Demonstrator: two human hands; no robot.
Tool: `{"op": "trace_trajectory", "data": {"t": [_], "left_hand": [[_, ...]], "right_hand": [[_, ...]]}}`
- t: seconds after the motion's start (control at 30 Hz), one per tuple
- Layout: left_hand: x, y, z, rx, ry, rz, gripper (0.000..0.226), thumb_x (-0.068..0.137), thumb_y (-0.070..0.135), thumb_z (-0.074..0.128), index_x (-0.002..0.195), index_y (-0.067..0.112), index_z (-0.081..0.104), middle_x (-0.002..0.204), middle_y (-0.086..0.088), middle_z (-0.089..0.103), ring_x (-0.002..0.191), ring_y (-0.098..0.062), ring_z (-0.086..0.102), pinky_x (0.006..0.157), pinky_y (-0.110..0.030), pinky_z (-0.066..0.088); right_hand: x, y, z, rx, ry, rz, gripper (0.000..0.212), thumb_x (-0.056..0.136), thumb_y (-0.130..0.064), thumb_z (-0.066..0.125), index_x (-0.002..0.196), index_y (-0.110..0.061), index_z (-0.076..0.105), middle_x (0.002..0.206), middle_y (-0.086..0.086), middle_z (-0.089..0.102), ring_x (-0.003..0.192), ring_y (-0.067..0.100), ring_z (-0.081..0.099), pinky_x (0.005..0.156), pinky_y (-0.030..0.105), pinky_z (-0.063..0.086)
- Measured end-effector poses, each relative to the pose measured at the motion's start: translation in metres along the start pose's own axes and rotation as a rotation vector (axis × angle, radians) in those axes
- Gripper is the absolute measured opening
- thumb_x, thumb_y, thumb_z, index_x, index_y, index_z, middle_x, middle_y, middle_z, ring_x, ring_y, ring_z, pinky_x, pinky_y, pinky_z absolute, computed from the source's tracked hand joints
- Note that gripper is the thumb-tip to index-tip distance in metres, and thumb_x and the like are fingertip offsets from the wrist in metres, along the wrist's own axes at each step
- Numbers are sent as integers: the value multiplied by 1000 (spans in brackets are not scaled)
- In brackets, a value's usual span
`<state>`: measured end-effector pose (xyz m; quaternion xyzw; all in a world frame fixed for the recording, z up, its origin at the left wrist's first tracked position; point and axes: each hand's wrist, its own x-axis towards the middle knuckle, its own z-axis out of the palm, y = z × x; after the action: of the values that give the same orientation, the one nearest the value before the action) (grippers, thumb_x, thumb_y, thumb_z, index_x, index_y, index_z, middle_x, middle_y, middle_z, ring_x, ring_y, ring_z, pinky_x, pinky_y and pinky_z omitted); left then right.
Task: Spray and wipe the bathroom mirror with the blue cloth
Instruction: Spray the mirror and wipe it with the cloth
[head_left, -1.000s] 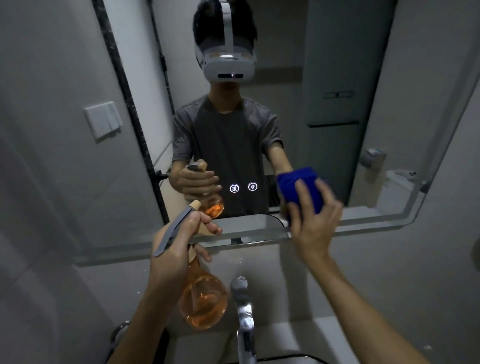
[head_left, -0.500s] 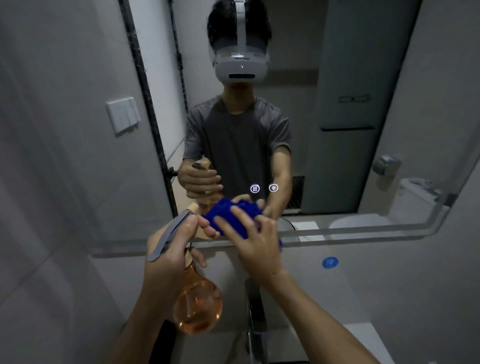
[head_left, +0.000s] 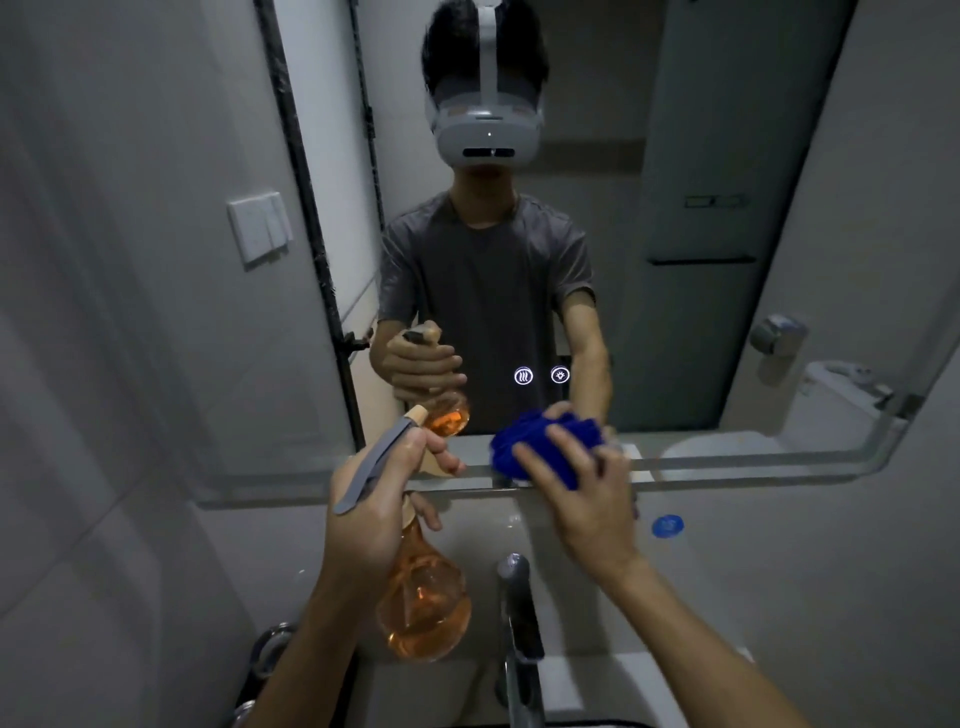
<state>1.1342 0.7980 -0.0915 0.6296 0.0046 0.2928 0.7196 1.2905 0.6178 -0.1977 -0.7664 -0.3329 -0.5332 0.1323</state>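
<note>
The bathroom mirror (head_left: 675, 312) fills the wall ahead, and a person in a headset is reflected in it. My right hand (head_left: 582, 499) presses a bunched blue cloth (head_left: 511, 449) against the glass at the mirror's lower edge, near the middle. My left hand (head_left: 371, 499) holds an orange spray bottle (head_left: 423, 608) by its neck, with the grey trigger lever over my knuckles and the nozzle close to the mirror. Two lit touch icons (head_left: 540, 375) glow on the glass just above the cloth.
A chrome tap (head_left: 517, 613) stands below my hands over the white basin edge (head_left: 597, 680). A round blue sticker (head_left: 667, 526) is on the wall under the mirror. A wall switch (head_left: 260, 228) and a dark door frame show in the reflection at the left.
My right hand slid the blue cloth along the mirror's lower edge: from the right to the left beside the bottle, then back right to the middle. The left hand kept holding the bottle.
</note>
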Motion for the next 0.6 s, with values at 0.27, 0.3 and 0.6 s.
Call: {"op": "trace_trajectory", "data": {"t": [0.27,0.3,0.6], "left_hand": [[-3,7,-27,102,91,16,31,90,32,62,91,3,70,84,-23,72,55,-16,68,42,-25,50],[-4,7,-27,105,105,14,33,90,32,58,90,2,70,82,-22,72,55,-16,68,42,-26,50],[-12,7,-37,126,160,-7,26,96,24,57,88,3,70,74,-13,71,73,-34,71,53,-38,52]], "right_hand": [[14,-58,6,84,-126,-48,82,69,-9,75,143,-27,45,145,12,36,108,34,43,84,53,53],[15,-57,5,81,-140,-58,86,66,-8,77,143,-26,44,145,12,36,107,34,43,84,53,53],[21,-70,10,59,-171,-92,88,63,-14,82,142,-28,45,144,11,36,102,32,43,81,49,52]]}}
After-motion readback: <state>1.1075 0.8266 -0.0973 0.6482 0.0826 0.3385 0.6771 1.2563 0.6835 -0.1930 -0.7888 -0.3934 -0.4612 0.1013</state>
